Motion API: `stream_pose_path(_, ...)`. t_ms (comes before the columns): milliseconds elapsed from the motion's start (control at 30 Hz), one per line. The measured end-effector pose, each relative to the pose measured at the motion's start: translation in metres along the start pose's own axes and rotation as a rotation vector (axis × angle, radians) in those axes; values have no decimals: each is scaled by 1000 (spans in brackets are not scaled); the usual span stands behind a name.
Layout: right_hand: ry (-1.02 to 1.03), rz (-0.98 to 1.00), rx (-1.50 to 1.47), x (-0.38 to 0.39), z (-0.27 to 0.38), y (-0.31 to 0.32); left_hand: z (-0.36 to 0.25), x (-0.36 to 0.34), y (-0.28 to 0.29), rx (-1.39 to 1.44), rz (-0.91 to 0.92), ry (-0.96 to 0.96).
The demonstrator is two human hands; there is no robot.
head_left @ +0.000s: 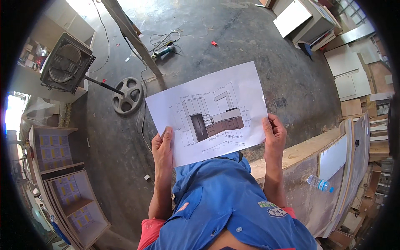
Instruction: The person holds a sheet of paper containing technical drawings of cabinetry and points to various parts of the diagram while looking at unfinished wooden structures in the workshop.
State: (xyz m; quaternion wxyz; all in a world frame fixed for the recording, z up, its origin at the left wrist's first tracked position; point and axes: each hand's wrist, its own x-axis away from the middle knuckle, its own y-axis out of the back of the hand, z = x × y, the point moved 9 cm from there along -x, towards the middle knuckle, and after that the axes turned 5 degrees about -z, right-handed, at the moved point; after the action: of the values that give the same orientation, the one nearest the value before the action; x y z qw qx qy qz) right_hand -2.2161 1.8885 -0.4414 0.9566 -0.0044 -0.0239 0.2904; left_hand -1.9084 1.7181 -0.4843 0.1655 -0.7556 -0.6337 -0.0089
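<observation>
I hold a white sheet of paper (208,110) with a printed drawing of kitchen cabinets, spread in front of my chest. My left hand (162,150) grips its lower left edge, thumb on top. My right hand (274,134) grips its lower right edge. The sheet is tilted, its right side higher. Below it shows my blue shirt (225,200).
A floor fan (66,62) on a round base (127,96) stands at the left. A power tool with cable (162,51) lies on the concrete floor. Open cabinet carcasses (62,179) lie at the lower left. White panels (350,71) and a workbench with a water bottle (320,183) are at the right.
</observation>
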Motion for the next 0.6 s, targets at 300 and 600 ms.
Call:
stream_pose_path(300, 31, -3, 23, 0, 1, 1, -2, 2, -3, 31, -5, 10)
stream_pose_path(600, -31, 23, -8, 1, -5, 2, -6, 4, -6, 21, -16, 20)
